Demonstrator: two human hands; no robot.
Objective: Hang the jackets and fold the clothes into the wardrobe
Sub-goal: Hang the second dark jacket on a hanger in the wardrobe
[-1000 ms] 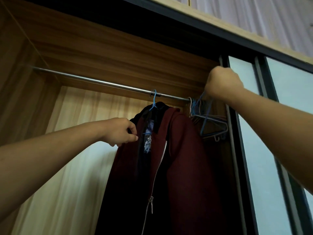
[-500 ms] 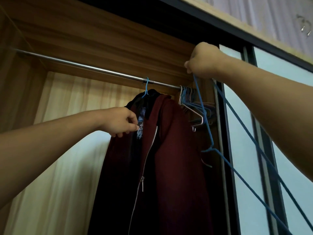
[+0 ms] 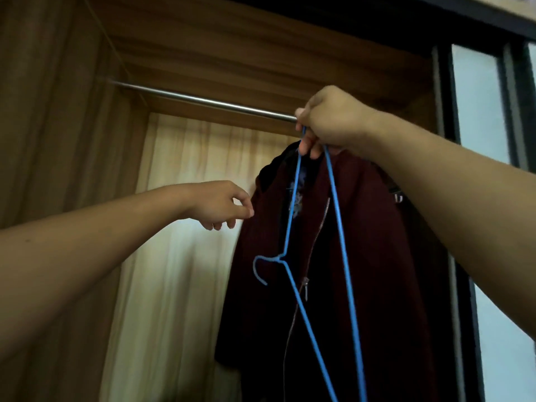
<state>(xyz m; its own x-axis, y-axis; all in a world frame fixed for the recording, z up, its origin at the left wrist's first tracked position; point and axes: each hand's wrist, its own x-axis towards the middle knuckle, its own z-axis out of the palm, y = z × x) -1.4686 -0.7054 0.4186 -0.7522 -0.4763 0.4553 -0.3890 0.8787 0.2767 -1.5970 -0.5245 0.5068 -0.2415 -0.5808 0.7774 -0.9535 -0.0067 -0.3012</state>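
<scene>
A dark red zip jacket (image 3: 362, 256) hangs from the steel rail (image 3: 203, 100) inside the wooden wardrobe. My right hand (image 3: 330, 120) is raised in front of the rail and pinches one corner of an empty blue wire hanger (image 3: 293, 204); the hanger dangles in front of the jacket with its hook (image 3: 258, 268) pointing down and left. My left hand (image 3: 220, 204) hovers just left of the jacket's shoulder, fingers loosely curled with fingertips close together, holding nothing that I can see. My right hand hides the jacket's own hanger.
The wardrobe's wooden side wall (image 3: 58, 111) stands at the left. A dark door frame (image 3: 443, 111) and pale sliding panels (image 3: 478, 97) close off the right. A dark hanger tip (image 3: 397, 195) pokes out behind my right forearm.
My right hand has pulled the blue hanger off the bunch at the rail's right end and swung it left in front of the jacket. My left hand has let go of the jacket's collar.
</scene>
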